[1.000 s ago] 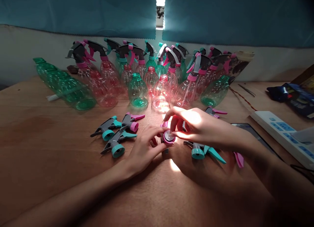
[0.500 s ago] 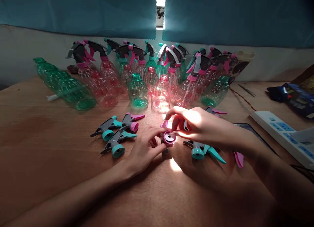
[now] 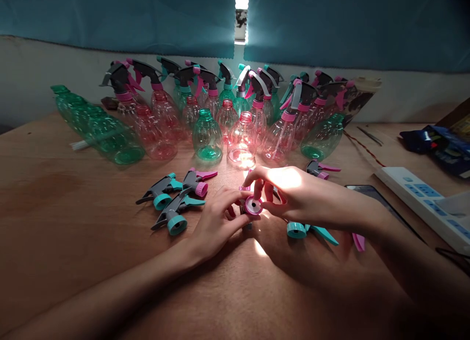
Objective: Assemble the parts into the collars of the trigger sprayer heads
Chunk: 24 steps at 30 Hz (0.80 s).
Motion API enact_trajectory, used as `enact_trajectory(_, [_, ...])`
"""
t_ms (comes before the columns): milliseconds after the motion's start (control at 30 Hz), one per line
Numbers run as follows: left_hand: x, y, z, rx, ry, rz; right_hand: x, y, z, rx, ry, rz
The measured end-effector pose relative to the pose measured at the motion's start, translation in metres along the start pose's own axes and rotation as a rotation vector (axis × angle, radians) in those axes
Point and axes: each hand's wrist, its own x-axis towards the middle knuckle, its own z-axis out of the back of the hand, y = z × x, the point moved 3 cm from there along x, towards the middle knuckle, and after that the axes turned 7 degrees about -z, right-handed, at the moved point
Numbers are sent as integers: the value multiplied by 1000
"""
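My left hand (image 3: 216, 220) grips a trigger spray head (image 3: 248, 212) between thumb and fingers, its pink collar facing up toward me. Inside the collar lies a white washer (image 3: 250, 206) with a dark hole at its centre. From the right, my right hand (image 3: 303, 195) reaches over with curled fingers; its index finger and thumb meet the washer by the collar's rim. Most of the spray head's body is hidden under the hands. Loose spray heads lie on either side, among them a teal-collared one (image 3: 176, 225) at left and another (image 3: 295, 230) below my right hand.
Behind the hands stand clear green bottles (image 3: 207, 141) and pink bottles (image 3: 241, 139), several topped with spray heads. At right are a white power strip (image 3: 422, 195), a dark flat device (image 3: 370, 193) and a blue packet (image 3: 440, 146). Tweezers (image 3: 370, 135) lie farther back.
The washer has gone from tilted to flatter inside the pink collar. My right hand's fingers have shifted slightly and curled more over the rim. My left hand keeps its place.
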Motion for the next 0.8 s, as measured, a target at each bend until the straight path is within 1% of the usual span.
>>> enact_trajectory(133, [0, -1, 0, 9, -10, -18, -1, 4, 1, -72, -26, 42])
enact_trajectory(267, [-1, -1, 1, 29, -16, -45, -2, 6, 2, -127, -24, 20])
enact_trajectory(400, [-1, 0, 1, 36, -22, -67, -3, 8, 0, -136, -26, 23])
enact_trajectory(533, [-2, 3, 1, 36, -27, -40, -1, 7, -4, -130, -82, 55])
enact_trajectory(667, [-1, 4, 2, 35, -31, -1, 0, 4, -11, -215, -142, 44])
enact_trajectory(800, [1, 2, 3, 66, -40, -16, -2, 4, -17, -259, -188, 60])
